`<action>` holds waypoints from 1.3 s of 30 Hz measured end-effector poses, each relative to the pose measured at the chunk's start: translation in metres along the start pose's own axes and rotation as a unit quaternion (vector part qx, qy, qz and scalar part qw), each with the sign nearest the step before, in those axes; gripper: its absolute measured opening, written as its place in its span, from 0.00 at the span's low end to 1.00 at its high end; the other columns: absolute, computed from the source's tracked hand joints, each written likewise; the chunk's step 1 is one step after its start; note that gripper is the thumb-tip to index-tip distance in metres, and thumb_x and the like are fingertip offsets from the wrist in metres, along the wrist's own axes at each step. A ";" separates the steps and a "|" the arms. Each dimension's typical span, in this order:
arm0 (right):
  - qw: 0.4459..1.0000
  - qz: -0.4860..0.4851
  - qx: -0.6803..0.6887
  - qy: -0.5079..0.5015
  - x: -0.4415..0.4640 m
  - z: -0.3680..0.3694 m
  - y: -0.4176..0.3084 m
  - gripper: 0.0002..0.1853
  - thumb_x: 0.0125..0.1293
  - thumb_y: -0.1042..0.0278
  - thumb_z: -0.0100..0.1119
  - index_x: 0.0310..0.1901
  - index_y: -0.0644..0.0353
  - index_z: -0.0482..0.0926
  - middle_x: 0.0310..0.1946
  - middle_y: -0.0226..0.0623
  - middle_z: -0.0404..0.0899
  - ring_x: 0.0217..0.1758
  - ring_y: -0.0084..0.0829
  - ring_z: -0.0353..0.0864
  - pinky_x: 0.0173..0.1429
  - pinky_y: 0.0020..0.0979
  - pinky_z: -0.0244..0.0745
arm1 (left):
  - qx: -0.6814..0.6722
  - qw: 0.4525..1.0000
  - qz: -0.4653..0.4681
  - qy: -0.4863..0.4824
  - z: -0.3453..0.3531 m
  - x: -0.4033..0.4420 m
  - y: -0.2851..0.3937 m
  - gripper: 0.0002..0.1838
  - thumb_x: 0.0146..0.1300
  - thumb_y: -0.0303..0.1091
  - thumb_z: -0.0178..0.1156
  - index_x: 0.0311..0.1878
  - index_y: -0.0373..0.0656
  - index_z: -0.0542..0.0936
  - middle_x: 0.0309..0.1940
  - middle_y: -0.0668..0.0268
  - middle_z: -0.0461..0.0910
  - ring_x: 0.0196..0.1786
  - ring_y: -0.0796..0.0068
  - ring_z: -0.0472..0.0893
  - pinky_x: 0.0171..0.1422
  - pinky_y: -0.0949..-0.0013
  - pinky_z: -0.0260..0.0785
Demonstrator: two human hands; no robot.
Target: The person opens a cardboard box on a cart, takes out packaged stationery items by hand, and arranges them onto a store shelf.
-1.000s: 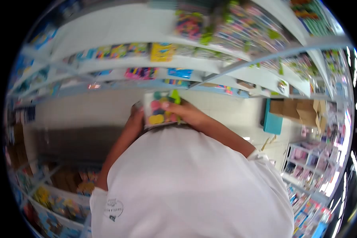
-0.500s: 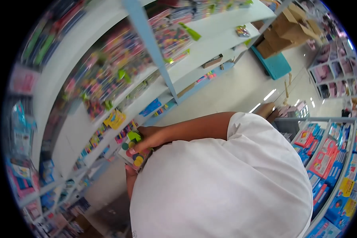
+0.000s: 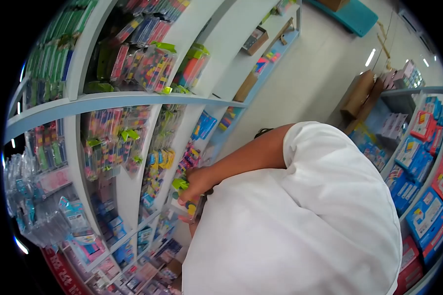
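Observation:
A clear pack of colourful round pieces [image 3: 191,208] with a bright green tab is held close against the front of the white shirt, partly hidden by it. My right hand [image 3: 198,186] is closed on the upper side of this pack, beside the green tab. Only a few fingertips of my left hand [image 3: 186,219] show at the pack's lower edge, pressed to it; the shirt covers most of that arm. Shelves with yellow and pink packs [image 3: 161,160] stand just beyond the hands.
Tall white shelving [image 3: 147,100] with many packs in clear wrap fills the left. Blue and red boxes [image 3: 424,210] line shelves at the right. Brown cardboard [image 3: 358,93] stands on the floor, and a teal platform [image 3: 352,17] lies at the top.
The view has swung round, bringing the left shelving closer and the right-hand boxes into sight. The pack stays in both hands, now lower and more hidden by the shirt.

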State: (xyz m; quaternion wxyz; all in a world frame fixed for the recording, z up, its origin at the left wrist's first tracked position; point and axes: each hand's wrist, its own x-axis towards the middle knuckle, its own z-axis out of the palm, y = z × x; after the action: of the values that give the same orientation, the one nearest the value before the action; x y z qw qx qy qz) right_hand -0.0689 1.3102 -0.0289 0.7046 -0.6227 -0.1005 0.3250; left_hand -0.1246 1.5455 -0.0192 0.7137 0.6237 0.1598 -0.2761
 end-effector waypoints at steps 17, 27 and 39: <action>0.991 -0.047 -0.051 0.112 -0.104 0.113 0.068 0.47 0.45 0.23 0.67 0.44 0.71 0.83 0.44 0.56 0.85 0.48 0.48 0.86 0.53 0.40 0.80 | 0.008 1.000 0.011 -0.003 -0.003 -0.133 -0.089 0.31 0.72 0.47 0.59 0.68 0.33 0.67 0.59 0.51 0.77 0.58 0.61 0.81 0.63 0.59 0.77; 0.994 -0.030 -0.036 0.094 -0.136 0.116 0.086 0.62 0.46 0.18 0.63 0.60 0.80 0.69 0.59 0.65 0.74 0.64 0.56 0.76 0.67 0.42 0.72 | 0.055 0.998 -0.038 -0.017 0.019 -0.145 -0.103 0.30 0.73 0.46 0.59 0.67 0.33 0.68 0.59 0.51 0.77 0.58 0.61 0.81 0.63 0.59 0.77; 0.985 -0.026 -0.060 0.160 -0.186 0.069 0.068 0.60 0.49 0.23 0.65 0.65 0.78 0.65 0.68 0.62 0.64 0.75 0.52 0.59 0.70 0.55 0.58 | 0.060 0.994 -0.083 -0.045 0.083 -0.132 -0.103 0.29 0.73 0.44 0.58 0.67 0.33 0.68 0.59 0.51 0.77 0.58 0.61 0.81 0.63 0.58 0.77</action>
State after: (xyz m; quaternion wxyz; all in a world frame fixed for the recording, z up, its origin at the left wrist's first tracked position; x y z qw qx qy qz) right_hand -0.2719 1.2588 -0.0300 0.6812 -0.7050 -0.0223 0.1963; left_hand -0.3002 1.4826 -0.0124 0.6560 0.6370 0.1614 -0.3714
